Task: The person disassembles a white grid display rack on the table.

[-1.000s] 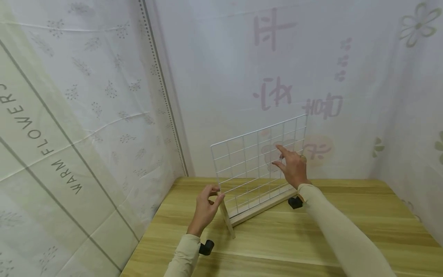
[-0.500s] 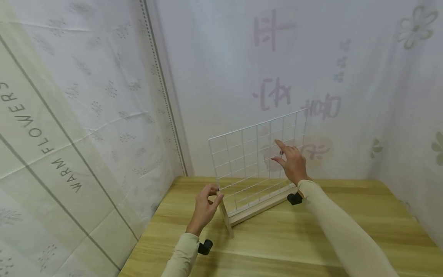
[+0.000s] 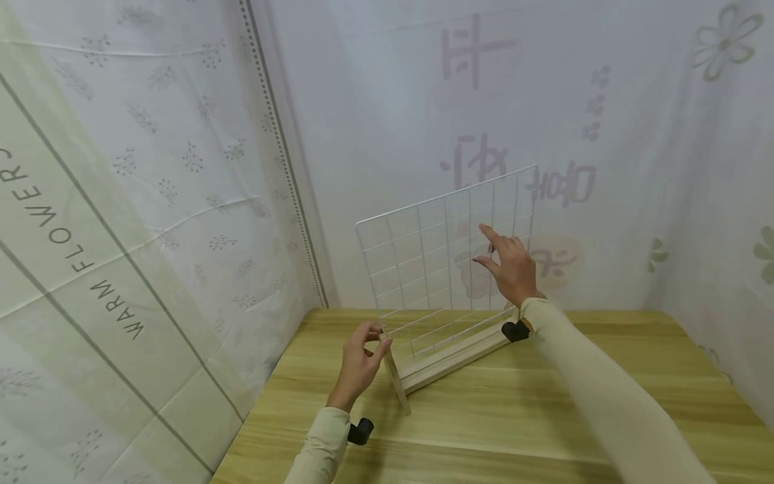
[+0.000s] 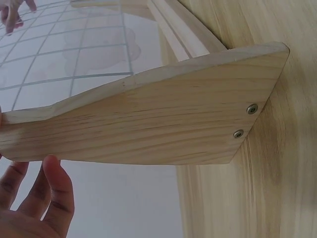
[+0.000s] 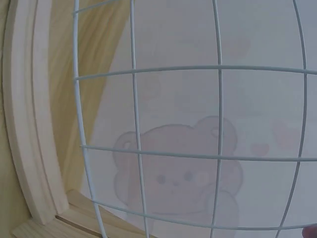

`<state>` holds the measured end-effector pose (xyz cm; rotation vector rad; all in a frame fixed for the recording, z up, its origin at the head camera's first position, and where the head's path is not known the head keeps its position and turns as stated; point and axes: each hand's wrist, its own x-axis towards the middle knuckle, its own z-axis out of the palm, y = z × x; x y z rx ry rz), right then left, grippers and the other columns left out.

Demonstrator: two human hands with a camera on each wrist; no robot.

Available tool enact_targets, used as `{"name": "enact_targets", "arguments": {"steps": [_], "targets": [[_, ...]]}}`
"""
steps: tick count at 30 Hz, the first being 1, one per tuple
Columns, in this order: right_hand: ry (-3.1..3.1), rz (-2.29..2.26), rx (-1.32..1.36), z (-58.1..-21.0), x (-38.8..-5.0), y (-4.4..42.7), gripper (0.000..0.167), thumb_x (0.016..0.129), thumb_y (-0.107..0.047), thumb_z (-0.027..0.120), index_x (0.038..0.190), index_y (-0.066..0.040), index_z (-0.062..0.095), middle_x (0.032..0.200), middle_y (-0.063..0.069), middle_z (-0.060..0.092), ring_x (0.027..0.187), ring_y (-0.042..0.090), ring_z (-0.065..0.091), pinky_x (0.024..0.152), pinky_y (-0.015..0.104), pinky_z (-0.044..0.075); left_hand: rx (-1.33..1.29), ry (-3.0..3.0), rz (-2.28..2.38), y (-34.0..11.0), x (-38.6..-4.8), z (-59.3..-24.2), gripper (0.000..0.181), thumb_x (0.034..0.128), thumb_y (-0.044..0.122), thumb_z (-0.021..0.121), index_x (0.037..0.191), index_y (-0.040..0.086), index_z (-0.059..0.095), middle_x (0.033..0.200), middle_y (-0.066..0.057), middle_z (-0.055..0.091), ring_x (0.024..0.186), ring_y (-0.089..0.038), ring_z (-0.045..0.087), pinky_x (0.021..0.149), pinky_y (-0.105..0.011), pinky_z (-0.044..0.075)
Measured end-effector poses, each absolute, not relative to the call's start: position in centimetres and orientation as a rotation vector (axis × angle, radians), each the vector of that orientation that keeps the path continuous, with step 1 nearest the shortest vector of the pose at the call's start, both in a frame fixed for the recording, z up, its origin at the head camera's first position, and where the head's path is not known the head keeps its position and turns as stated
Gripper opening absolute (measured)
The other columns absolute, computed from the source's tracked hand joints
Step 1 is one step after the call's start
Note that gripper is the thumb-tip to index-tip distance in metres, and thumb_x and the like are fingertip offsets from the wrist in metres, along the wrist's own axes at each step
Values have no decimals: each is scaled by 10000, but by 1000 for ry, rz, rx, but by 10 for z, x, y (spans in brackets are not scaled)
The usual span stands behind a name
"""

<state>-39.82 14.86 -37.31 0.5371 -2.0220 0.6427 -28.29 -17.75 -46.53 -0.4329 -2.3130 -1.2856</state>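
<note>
A white wire grid panel (image 3: 446, 195) stands tilted over a pale wooden stand (image 3: 459, 364). My right hand (image 3: 514, 272) grips the panel near its right side; thumb and index finger are spread apart, the other fingers partly hidden. Only a fingertip (image 5: 310, 231) shows in the right wrist view, where the panel's bottom wire (image 5: 78, 99) hangs apart from the grooved wooden bar (image 5: 29, 109). My left hand (image 3: 357, 363) pinches the top end of the stand's near side piece (image 4: 148, 124), which has two metal screws (image 4: 252, 108) low down.
The stand rests on a wood-grain table (image 3: 544, 403). Printed white curtains (image 3: 375, 101) hang behind and at both sides, close to the table's edges. Black wrist cameras (image 3: 361, 431) sit on both wrists.
My right hand has risen, carrying the grid panel up, and a gap has opened between its bottom wire and the wooden bar. The left hand and stand stay in place.
</note>
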Motion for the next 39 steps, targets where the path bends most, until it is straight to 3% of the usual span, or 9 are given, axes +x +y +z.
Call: {"name": "enact_targets", "arguments": {"steps": [7,17,25,34,39], "targets": [[-1999,578,564,-355,-396,146,718,787,-274,827,1441,-201,540,905,100,663,846,333,611,459,390,396,-440,-2298,-1319,-178,-283,-465,178,954,169,698,1104,126,612,1189,-100,664,1080,-341,687,679,-240,522],[-1930,504,586,-334,-400,150,718,813,-296,806,1461,-195,516,890,111,653,825,343,610,453,425,431,-432,-2295,-1326,-176,-283,-466,174,969,258,684,1103,177,608,1213,-69,662,1095,-323,683,682,-240,528],[-1878,485,600,-297,-398,155,708,831,-312,798,1466,-186,511,900,115,644,816,347,603,477,417,410,-453,-2260,-1338,-177,-283,-467,189,960,186,694,1129,138,626,1223,-130,671,1079,-357,687,649,-230,535],[-1833,374,585,-275,-390,184,706,809,-279,821,1426,-122,516,871,154,650,762,365,617,446,420,397,-444,-2265,-1332,-175,-284,-468,201,964,217,691,1154,170,643,1230,-82,673,1091,-333,686,657,-229,549],[-1879,257,598,-272,-387,210,741,802,-248,818,1442,-65,491,831,177,649,714,356,621,466,468,472,-434,-2266,-1322,-176,-283,-470,215,962,200,693,1171,193,642,1240,-67,673,1093,-327,684,666,-228,548]]}}
